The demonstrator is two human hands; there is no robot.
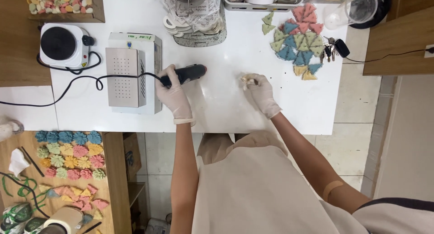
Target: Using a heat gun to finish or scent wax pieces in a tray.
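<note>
We are gripping a black corded tool [189, 74] in our gloved left hand [174, 94], fingers wrapped around its handle, the tool lying low over the white worktop [217, 107] with its tip pointing toward the other hand. Our right hand [260, 93] is pinching a small pale piece [247, 80] against the worktop, forearm angling in from the right. We are judging that the tip could touch the thin glove, or its cable [68, 87] could snag the metal box [131, 75] beside it. Farther off, coloured triangular pieces [298, 39] are lying clustered.
</note>
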